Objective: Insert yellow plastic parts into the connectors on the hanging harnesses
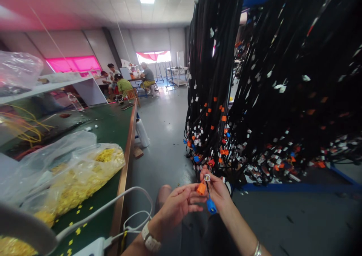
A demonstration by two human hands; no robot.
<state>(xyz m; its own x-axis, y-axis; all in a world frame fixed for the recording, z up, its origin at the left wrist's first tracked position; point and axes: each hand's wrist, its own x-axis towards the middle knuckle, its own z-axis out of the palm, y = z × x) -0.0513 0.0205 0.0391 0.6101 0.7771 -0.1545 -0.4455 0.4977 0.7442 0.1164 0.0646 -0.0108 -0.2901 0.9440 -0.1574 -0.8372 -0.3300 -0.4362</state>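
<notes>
My right hand (217, 190) is closed in a pinch around a white connector (207, 178) at the end of a dark cable. A blue connector (211, 206) hangs below it on a short wire, beside my right palm. My left hand (181, 202) has its fingers stretched out and apart, reaching toward the right hand. An orange connector (201, 188) is at the left fingertips, seemingly touching them. Just behind the hands is a thick hanging bundle of black cables (213, 74), its lower ends carrying orange, white, blue and red connectors.
More cables (283, 97) hang at the right above a blue frame (296, 188). On the left, a green workbench (113, 124) holds a plastic bag of small yellow parts (85, 176) and a white cord (113, 201). Several people (124, 84) sit at far tables.
</notes>
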